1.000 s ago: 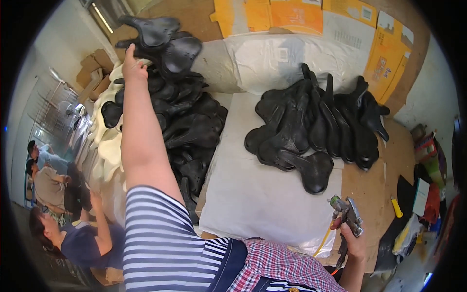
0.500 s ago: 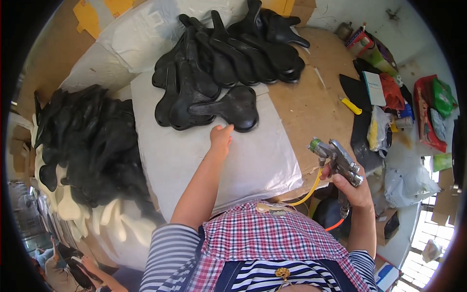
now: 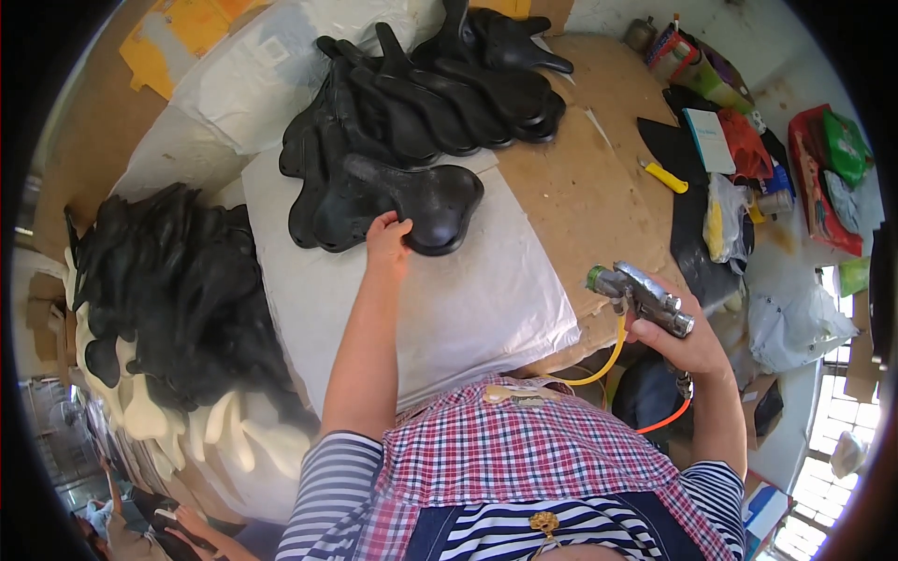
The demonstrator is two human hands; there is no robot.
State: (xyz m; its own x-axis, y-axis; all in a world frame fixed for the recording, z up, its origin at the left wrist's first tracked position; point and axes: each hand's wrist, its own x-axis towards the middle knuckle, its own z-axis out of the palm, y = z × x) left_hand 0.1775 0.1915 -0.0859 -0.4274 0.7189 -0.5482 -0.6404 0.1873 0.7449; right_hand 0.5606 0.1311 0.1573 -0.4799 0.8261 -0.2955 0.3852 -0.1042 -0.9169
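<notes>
My left hand [image 3: 388,245] reaches to the near edge of a black bicycle saddle [image 3: 444,208]. Its fingers are curled at that edge, pinching it beside the saddle's rounded lobe. The saddle lies at the front of a pile of similar black saddles [image 3: 393,112], overlapping the ones behind it. In my right hand [image 3: 687,341] is a metal spray gun [image 3: 650,299] with a green-ringed nozzle, gripped by the handle and pointing left. A yellow hose [image 3: 613,360] and an orange hose [image 3: 666,418] run from the gun.
A heap of black saddles [image 3: 168,290] lies at left, with cream-coloured pieces [image 3: 271,444] below it. White sheeting [image 3: 449,309] covers part of the cardboard tabletop [image 3: 571,187]. A yellow cutter [image 3: 666,178] and bags lie at right. Another person's arm [image 3: 201,528] shows at lower left.
My left hand has moved slightly left and closed on the saddle's near edge. The saddle has turned, its narrow end no longer pointing left. My right hand still holds the spray gun.
</notes>
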